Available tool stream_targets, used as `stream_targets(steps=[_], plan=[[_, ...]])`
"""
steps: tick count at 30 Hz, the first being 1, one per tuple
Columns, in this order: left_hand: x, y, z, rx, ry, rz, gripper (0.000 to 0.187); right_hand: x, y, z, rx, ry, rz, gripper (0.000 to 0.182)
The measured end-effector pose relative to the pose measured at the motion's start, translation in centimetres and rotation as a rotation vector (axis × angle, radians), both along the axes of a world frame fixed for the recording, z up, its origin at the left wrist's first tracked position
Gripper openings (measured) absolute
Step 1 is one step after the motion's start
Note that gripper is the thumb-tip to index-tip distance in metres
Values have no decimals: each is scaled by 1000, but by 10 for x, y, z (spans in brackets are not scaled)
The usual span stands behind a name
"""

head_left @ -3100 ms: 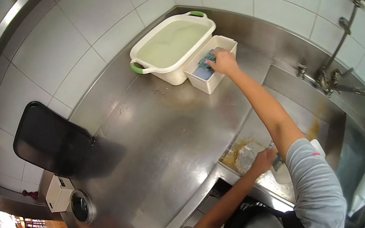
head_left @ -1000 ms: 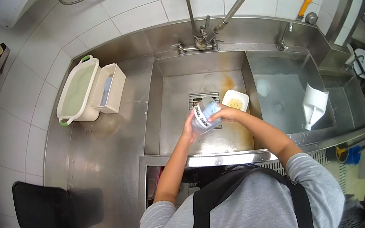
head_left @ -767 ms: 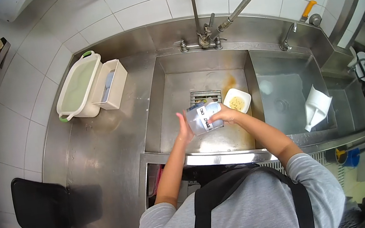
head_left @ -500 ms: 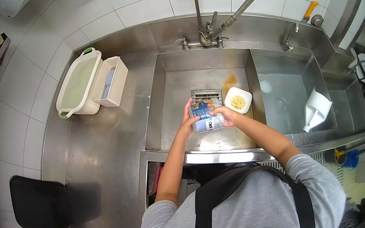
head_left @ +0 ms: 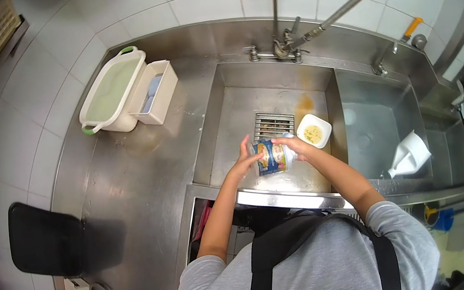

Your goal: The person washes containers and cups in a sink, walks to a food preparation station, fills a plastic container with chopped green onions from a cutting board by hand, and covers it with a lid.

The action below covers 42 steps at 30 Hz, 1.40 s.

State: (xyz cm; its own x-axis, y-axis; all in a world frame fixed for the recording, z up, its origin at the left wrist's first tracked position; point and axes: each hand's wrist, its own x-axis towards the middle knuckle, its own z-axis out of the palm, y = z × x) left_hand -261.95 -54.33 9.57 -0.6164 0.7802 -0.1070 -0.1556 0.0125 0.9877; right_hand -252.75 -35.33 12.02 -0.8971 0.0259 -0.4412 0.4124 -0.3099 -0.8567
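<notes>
Over the near part of the left sink basin, both my hands hold a clear plastic container with a blue printed label (head_left: 271, 158). My left hand (head_left: 242, 161) grips its left end, thumb across the front and a finger standing up at the far side. My right hand (head_left: 298, 148) wraps the opposite end, its thumb along the top edge. A white square bowl (head_left: 314, 131) with yellowish bits in it sits in the basin, just beyond my right hand. Behind the container is the slotted drain grate (head_left: 275, 124), with an orange-brown stain (head_left: 303, 104) beside it.
To the right, a water-filled basin (head_left: 365, 124) holds a white plastic jug (head_left: 408, 154), tilted. A tap with a hose (head_left: 289, 45) rises behind the sink. On the left counter are a white tub with green handles (head_left: 114, 91), a beige bin (head_left: 156, 105) and a black board (head_left: 46, 238).
My hands have turned the container, so the blue label with a food picture now faces up. The whole view has shifted slightly; the bowl and jug stay in place.
</notes>
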Motion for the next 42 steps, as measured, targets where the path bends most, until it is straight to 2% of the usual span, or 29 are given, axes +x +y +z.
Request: stream_targets(steps=[1,3,4,5,6,7,8,9,11,14,16,17,19,21,23,25,26,28,31,32,33,34,35,36,38,39,40,41,42], plan=[[8,-8,3,-216,-241,98,89,-3,-4,5,1,0,12,70],[9,-26,2,-206,-292,142,88,-21,-9,12,579,-137,232,93],[7,-29,-4,-157,-214,279,88,-40,-2,3,704,-263,369,103],[2,-33,-16,-108,-135,414,87,-59,6,-1,900,-228,438,98],[-8,-37,-38,-272,65,613,84,-81,11,3,1096,-187,503,94],[-10,-39,-41,-272,67,616,84,-95,12,38,1036,-165,486,79],[-12,-40,-41,-188,-141,711,84,-122,14,31,827,-83,240,60],[-15,-42,-42,-99,-350,799,84,-142,6,54,624,-90,171,53],[-18,-46,-43,-112,-362,798,85,-188,-26,107,260,8,62,41],[-9,-46,-24,-358,-80,835,92,-238,-77,176,-269,393,175,46],[-12,-46,-27,-368,-47,824,93,-270,-100,198,-191,312,85,81],[-9,-48,-30,-393,-18,792,94,-269,-107,198,-197,306,70,81],[-12,-46,-35,-398,2,799,85,-258,-115,191,89,312,-22,80],[-22,-42,-49,-248,-104,796,83,-235,-104,163,125,345,-51,76],[-27,-40,-53,-244,-98,747,82,-193,-72,135,340,299,168,79],[-30,-31,-43,-296,-24,810,77,-153,-37,77,548,225,64,70],[-36,-25,-48,-225,-88,779,82,-132,-14,20,916,400,38,62],[-40,-12,-47,-170,-195,729,85,-66,14,-4,1407,92,741,52],[-39,11,-35,-269,-149,678,79,23,87,-5,1323,26,526,39],[-36,14,-31,-266,-141,658,79,45,117,-3,1300,88,304,35],[-37,20,-28,-263,-132,638,78,75,143,13,1291,85,-61,32],[-43,29,-39,-236,-94,652,79,92,191,-12,1361,74,-262,30],[-45,30,-50,-210,-55,696,80,120,217,7,1189,88,-488,29],[-44,34,-52,-218,-53,685,80,140,251,-13,1079,192,-726,27],[-37,41,-55,-235,202,743,74,179,309,-46,905,-166,-845,25],[-33,48,-50,-243,202,761,74,196,316,-38,734,-232,-836,27],[-31,59,-44,-24,-96,617,70,211,322,-31,563,-299,-822,28],[-25,73,-35,199,-384,460,68,222,330,-35,561,-296,-803,28],[-14,95,-17,235,-492,444,68,232,339,-43,468,-285,-910,30]])
